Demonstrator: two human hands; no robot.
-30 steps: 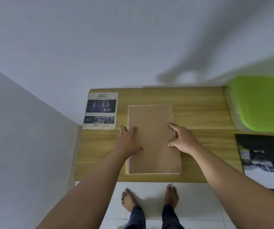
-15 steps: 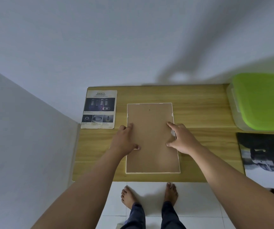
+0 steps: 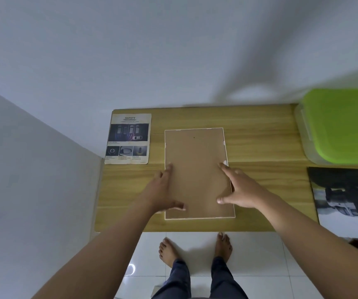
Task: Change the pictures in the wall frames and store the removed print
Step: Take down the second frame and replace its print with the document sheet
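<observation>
Squared since the earlier view, on the wooden table (image 3: 264, 137), the face-down frame (image 3: 199, 218) has its backing board (image 3: 195, 169) pressed flat by the left hand (image 3: 163, 190) and right hand (image 3: 238, 188), fingers spread, nothing gripped. Fastening, rehanging and print storage are judged outstanding.

One wide-angle head camera looks steeply down over the table (image 3: 260, 139), facing the wall (image 3: 173, 52) beyond it.

Brown-backed frame (image 3: 195, 156) lies face down between safety print (image 3: 128, 139) and car print (image 3: 346, 201).
</observation>
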